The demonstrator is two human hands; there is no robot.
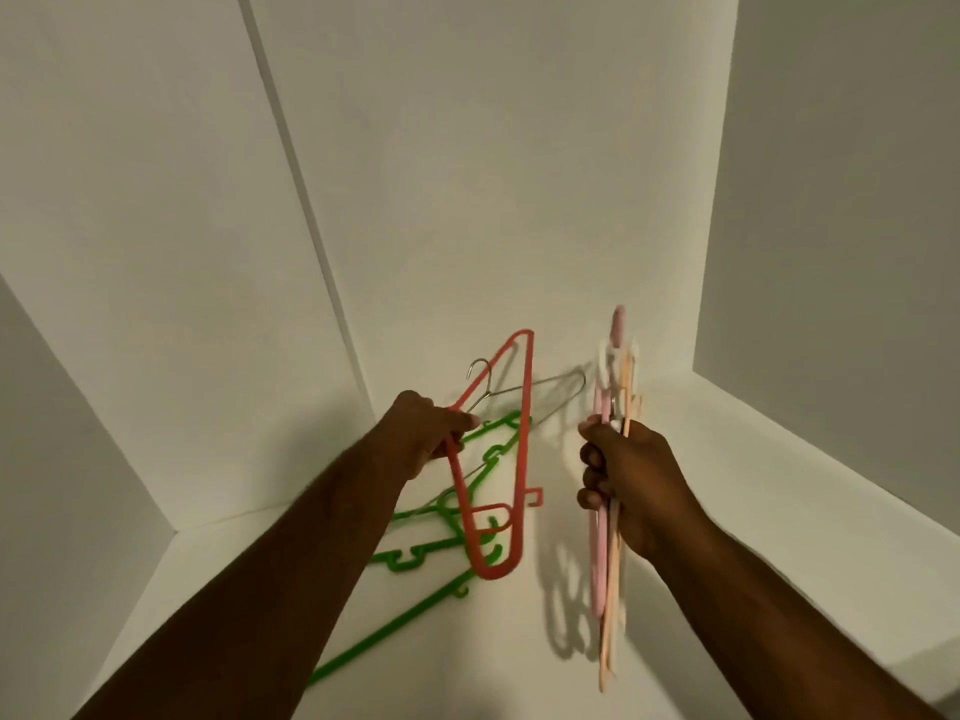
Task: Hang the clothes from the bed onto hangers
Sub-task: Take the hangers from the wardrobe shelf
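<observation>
While I collect hangers, with clothes and bed out of view, my left hand curls round the red hanger and my right hand grips a pink-and-peach hanger bundle. Green hangers and a wire hanger lie just beyond my left fingers. Next, probably: gather those too.

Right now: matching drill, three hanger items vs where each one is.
Things:
1. red hanger
2. pastel bundle
3. green hangers

Places:
A. lying on the white surface
B. gripped in the left hand
C. gripped in the right hand

Pairs: 1-B, 2-C, 3-A.
</observation>
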